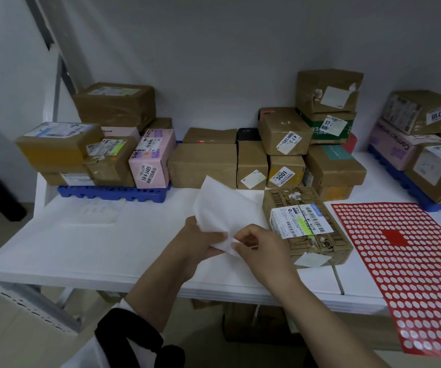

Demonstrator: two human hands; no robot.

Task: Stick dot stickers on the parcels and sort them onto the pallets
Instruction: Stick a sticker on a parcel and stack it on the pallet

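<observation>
My left hand (200, 241) grips a white sheet of paper (222, 211) by its lower edge, above the white table (81, 248). My right hand (261, 248) pinches the sheet's near corner. Just right of my hands lies a brown parcel (309, 229) with a white barcode label on top. A red sticker sheet (410, 261), mostly emptied of dots, lies at the right and overhangs the table's front edge. A blue pallet (113, 193) at the back left carries stacked parcels, among them a pink box (153, 159). Another blue pallet (410, 189) at the right holds more parcels.
Several brown boxes (206, 164) stand in a row and in stacks along the back wall between the pallets. A thin grey rod (337, 278) lies near the table's front edge. More boxes sit under the table.
</observation>
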